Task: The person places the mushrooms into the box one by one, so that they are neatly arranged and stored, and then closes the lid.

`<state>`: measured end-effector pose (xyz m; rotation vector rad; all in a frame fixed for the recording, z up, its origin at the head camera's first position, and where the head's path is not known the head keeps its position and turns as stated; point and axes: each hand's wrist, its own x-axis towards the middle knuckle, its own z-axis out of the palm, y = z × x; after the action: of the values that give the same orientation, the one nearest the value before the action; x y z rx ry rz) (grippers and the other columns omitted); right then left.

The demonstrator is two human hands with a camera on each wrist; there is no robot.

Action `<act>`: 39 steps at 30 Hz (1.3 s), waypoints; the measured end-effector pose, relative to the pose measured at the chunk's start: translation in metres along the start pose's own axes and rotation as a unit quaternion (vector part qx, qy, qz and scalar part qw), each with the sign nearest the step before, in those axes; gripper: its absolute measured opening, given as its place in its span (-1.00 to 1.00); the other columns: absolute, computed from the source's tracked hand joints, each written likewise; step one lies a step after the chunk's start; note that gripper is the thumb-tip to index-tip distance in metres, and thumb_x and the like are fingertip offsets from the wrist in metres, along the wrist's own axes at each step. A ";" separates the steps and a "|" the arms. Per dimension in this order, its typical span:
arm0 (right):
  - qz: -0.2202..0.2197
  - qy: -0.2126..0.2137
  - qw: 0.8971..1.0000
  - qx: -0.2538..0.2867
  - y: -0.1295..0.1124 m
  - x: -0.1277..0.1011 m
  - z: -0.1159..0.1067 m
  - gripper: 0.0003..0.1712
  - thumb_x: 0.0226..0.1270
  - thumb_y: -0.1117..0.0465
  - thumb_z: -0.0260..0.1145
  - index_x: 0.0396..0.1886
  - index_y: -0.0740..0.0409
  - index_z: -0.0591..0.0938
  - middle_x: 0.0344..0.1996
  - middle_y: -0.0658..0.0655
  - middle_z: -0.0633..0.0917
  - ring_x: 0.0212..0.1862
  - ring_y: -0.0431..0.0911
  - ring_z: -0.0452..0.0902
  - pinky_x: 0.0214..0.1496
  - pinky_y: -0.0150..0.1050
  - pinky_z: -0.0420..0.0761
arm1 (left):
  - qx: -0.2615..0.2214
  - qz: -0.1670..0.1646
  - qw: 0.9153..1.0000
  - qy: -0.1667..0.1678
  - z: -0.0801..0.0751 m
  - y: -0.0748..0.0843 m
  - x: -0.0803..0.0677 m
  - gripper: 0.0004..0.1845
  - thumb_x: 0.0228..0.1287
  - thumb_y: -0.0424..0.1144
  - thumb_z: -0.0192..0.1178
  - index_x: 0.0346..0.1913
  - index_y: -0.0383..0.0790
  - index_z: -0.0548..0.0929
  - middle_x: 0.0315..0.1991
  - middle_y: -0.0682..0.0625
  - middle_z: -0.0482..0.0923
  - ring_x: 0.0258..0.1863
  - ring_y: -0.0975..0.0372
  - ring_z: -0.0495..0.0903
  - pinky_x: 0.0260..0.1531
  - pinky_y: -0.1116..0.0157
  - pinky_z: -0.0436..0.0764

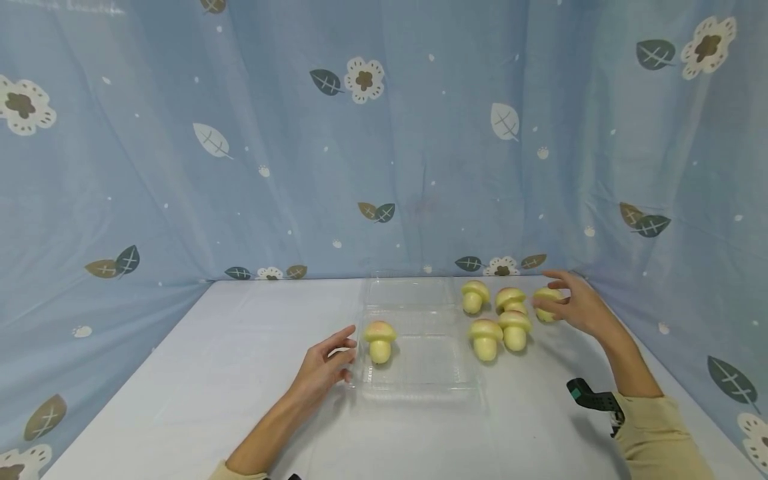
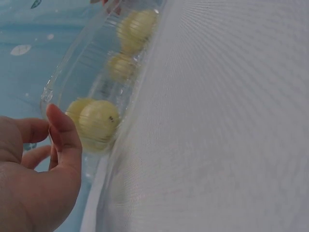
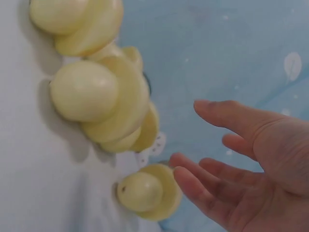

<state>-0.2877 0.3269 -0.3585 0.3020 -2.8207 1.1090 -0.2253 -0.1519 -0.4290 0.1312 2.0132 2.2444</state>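
A clear plastic clamshell box [image 1: 420, 387] lies opened out on the table, its lid part toward the back. One pale yellow mushroom [image 1: 380, 342] with a pinkish cap top stands inside at the left. My left hand [image 1: 324, 363] is beside the box's left wall, fingers loosely bent at the rim; firm contact is hard to make out. At the far right, my right hand [image 1: 573, 303] reaches over the rightmost mushroom [image 1: 546, 307], thumb and fingers spread apart. In the right wrist view, fingertips [image 3: 181, 174] are close by that mushroom's cap, with nothing held.
Several more mushrooms [image 1: 485, 339] stand in a cluster right of the box, some touching. A white cloth [image 1: 240, 353] covers the table. Blue patterned curtains [image 1: 420, 133] hang along the back and sides.
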 end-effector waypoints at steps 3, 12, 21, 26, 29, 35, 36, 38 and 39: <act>0.005 0.014 1.000 -0.010 0.010 0.001 0.003 0.00 0.33 -0.12 0.32 0.51 0.32 0.10 0.31 0.57 0.27 -0.06 0.32 0.63 -0.21 -0.06 0.74 | -0.001 0.001 1.000 -0.001 0.000 -0.001 0.000 -0.39 0.35 -0.39 0.17 0.44 -0.26 0.32 0.00 0.00 0.39 -0.24 0.29 0.48 -0.50 0.45 0.55; 0.010 0.071 0.996 -0.055 0.032 0.003 0.008 -0.18 0.37 -0.03 0.30 0.43 0.32 0.25 0.25 0.58 0.35 -0.09 0.37 0.62 -0.31 -0.06 0.70 | -0.008 0.004 1.000 0.004 0.002 0.000 0.000 -0.41 0.35 -0.41 0.14 0.43 -0.25 0.33 -0.01 0.00 0.40 -0.25 0.30 0.48 -0.51 0.45 0.54; -0.029 0.117 0.986 -0.113 0.048 0.005 0.014 -0.26 0.31 0.06 0.38 0.35 0.34 0.35 0.18 0.58 0.43 -0.10 0.43 0.58 -0.24 0.16 0.63 | -0.012 -0.001 1.000 0.005 0.002 0.001 0.000 -0.41 0.35 -0.42 0.15 0.43 -0.24 0.33 0.00 -0.02 0.39 -0.27 0.30 0.47 -0.51 0.45 0.54; -0.007 0.092 0.986 -0.142 0.053 0.008 0.015 -0.17 0.32 -0.03 0.35 0.43 0.30 0.27 0.24 0.60 0.35 0.01 0.43 0.47 -0.16 0.29 0.53 | -0.011 -0.005 1.000 0.004 0.001 0.002 0.000 -0.40 0.34 -0.41 0.17 0.43 -0.22 0.34 0.02 -0.04 0.39 -0.25 0.28 0.47 -0.50 0.45 0.54; 0.017 0.056 0.988 -0.141 0.055 0.010 0.016 -0.09 0.35 -0.09 0.30 0.50 0.26 0.16 0.29 0.65 0.23 0.08 0.49 0.40 -0.12 0.35 0.51 | -0.007 -0.006 1.000 0.000 0.001 0.002 0.000 -0.40 0.35 -0.41 0.16 0.43 -0.22 0.33 0.03 -0.05 0.38 -0.24 0.28 0.47 -0.48 0.45 0.55; 0.030 0.027 0.991 -0.131 0.053 0.009 0.018 -0.03 0.30 -0.10 0.34 0.49 0.31 0.15 0.32 0.64 0.19 0.23 0.54 0.20 0.07 0.48 0.37 | -0.005 -0.006 1.000 -0.004 0.000 0.001 0.000 -0.39 0.34 -0.39 0.18 0.43 -0.23 0.33 0.02 -0.04 0.38 -0.26 0.29 0.48 -0.49 0.45 0.56; 0.032 0.027 0.991 -0.129 0.053 0.009 0.019 -0.04 0.29 -0.09 0.35 0.48 0.31 0.16 0.32 0.63 0.20 0.23 0.54 0.20 0.07 0.47 0.36 | -0.005 -0.006 1.000 -0.004 0.000 0.001 0.000 -0.39 0.33 -0.39 0.19 0.43 -0.23 0.33 0.02 -0.04 0.38 -0.27 0.29 0.48 -0.49 0.45 0.56; 0.036 0.029 0.991 -0.128 0.052 0.008 0.020 -0.07 0.28 -0.06 0.37 0.45 0.30 0.18 0.30 0.62 0.23 0.23 0.53 0.22 0.03 0.43 0.40 | -0.006 -0.006 1.000 -0.004 0.000 0.001 0.000 -0.38 0.33 -0.38 0.20 0.43 -0.23 0.33 0.02 -0.04 0.38 -0.26 0.29 0.48 -0.48 0.45 0.57; 0.038 0.031 0.991 -0.126 0.051 0.008 0.020 -0.09 0.27 -0.04 0.38 0.44 0.29 0.20 0.29 0.62 0.26 0.20 0.51 0.26 -0.02 0.38 0.44 | -0.006 -0.006 1.000 -0.004 0.000 0.001 0.000 -0.38 0.33 -0.37 0.21 0.43 -0.22 0.33 0.03 -0.05 0.38 -0.26 0.29 0.49 -0.48 0.45 0.57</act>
<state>-0.3069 0.3490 -0.4058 0.1378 -2.8938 0.7446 -0.2252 -0.1520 -0.4284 0.1249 1.9904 2.2450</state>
